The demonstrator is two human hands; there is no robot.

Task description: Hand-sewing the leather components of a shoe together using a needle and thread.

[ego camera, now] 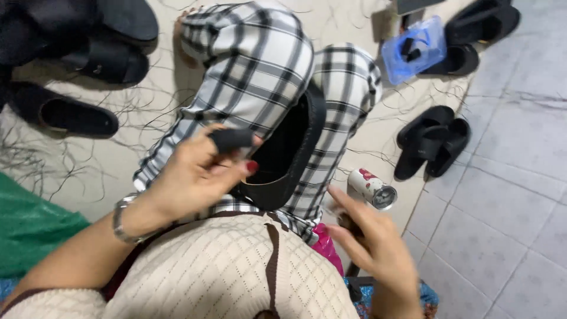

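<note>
Can: small cylinder (371, 188), white with red patches and a metal end, lay on its side on the pale mat (106, 171) just beside the right knee.
Blue pack: clear blue plastic pouch (413, 50), rectangular, dark bits inside, sat at the mat's far edge next to a black sandal (466, 59).
Left hand: left hand (195, 174) was closed, pinching a small black strap piece (231, 139) between thumb and fingers; metal bracelet at the wrist.
Shoe sole: black sole (289, 153), curved and smooth with a raised rim, rested tilted on the lap between the checked trouser legs, just beside the left hand's fingers.
Right hand: right hand (372, 242) was partly open, fingers spread; motion blur, so I could not tell whether it held anything.
Sandals: matte black pair (431, 145) lay where mat met the grey tiled floor (508, 177); others (77, 115) lay at upper left.
Threads: thin dark strands (35, 159) were scattered over the mat.
Green cloth: crumpled sheet (29, 227) at left.
</note>
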